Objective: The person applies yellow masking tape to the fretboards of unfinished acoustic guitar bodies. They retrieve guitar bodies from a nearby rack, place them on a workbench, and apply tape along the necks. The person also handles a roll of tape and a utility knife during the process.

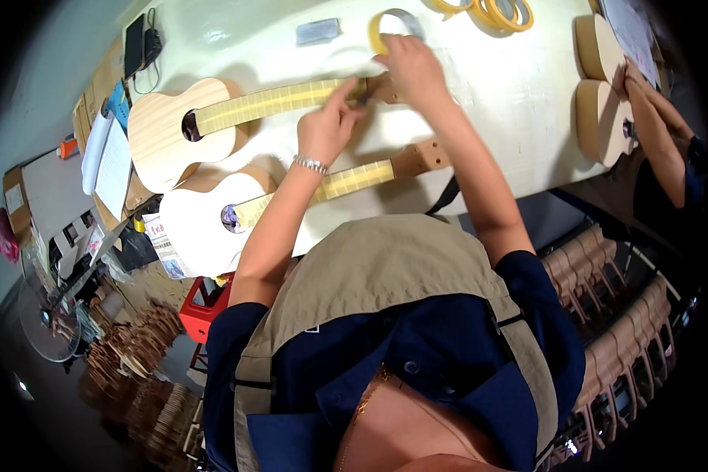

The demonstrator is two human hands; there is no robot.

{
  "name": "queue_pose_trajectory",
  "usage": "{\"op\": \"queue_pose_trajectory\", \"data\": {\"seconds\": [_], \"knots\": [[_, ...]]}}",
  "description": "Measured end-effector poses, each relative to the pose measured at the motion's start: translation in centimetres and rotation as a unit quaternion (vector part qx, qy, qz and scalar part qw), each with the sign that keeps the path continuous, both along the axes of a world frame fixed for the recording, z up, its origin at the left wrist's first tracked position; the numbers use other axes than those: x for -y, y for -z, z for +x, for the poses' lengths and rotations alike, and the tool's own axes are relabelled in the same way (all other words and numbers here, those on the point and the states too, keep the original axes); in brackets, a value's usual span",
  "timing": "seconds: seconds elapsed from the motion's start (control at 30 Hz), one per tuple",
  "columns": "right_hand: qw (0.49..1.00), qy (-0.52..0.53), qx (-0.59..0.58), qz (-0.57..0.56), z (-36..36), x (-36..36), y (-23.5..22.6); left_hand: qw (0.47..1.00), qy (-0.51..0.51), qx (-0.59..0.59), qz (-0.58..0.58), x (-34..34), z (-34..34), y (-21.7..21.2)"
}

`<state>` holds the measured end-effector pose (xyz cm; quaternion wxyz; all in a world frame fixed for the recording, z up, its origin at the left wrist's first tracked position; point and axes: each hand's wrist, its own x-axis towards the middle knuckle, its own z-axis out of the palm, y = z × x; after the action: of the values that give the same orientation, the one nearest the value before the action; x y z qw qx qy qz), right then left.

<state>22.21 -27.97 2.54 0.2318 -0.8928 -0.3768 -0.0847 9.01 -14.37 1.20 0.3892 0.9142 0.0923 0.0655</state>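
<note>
Two pale wooden ukuleles lie on the white table, yellow tape strips covering their fretboards. My left hand (328, 130) is at the neck of the far ukulele (153, 130), its index finger stretched onto the taped fretboard (279, 102) near the headstock. Over that headstock, my right hand (415, 75) has its fingers closed at the near rim of a yellow tape roll (376, 33); the fingertips are partly hidden. Beneath my left forearm is the near ukulele (200, 212), whose brown headstock (421, 157) shows peg holes.
A grey block (318, 31) and more tape rolls (503, 12) lie at the far side. A black phone (134, 43) and papers (112, 169) are at left. On the right, another person's hands (629, 79) touch wooden bodies (598, 118). Racks of brown necks (617, 338) stand below.
</note>
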Motion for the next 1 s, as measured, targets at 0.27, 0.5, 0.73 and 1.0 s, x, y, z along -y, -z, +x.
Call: {"op": "queue_pose_trajectory", "data": {"seconds": [0.27,0.5,0.73,1.0], "knots": [[0.999,-0.034,-0.009,-0.024,4.1,-5.9,-0.6,0.957,0.098,0.113,0.247,-2.4,0.2,-2.3],[0.985,-0.151,-0.050,-0.067,6.7,-9.9,4.8,0.907,-0.167,-0.102,0.372,-18.0,-4.6,0.3],[0.950,-0.286,-0.128,-0.018,-6.3,-19.3,-1.3,0.908,-0.238,-0.042,0.341,-25.6,-10.2,1.3],[0.924,-0.362,0.122,-0.034,-9.3,-24.9,1.0,0.901,-0.249,-0.054,0.350,-25.5,-9.5,0.9]]}}
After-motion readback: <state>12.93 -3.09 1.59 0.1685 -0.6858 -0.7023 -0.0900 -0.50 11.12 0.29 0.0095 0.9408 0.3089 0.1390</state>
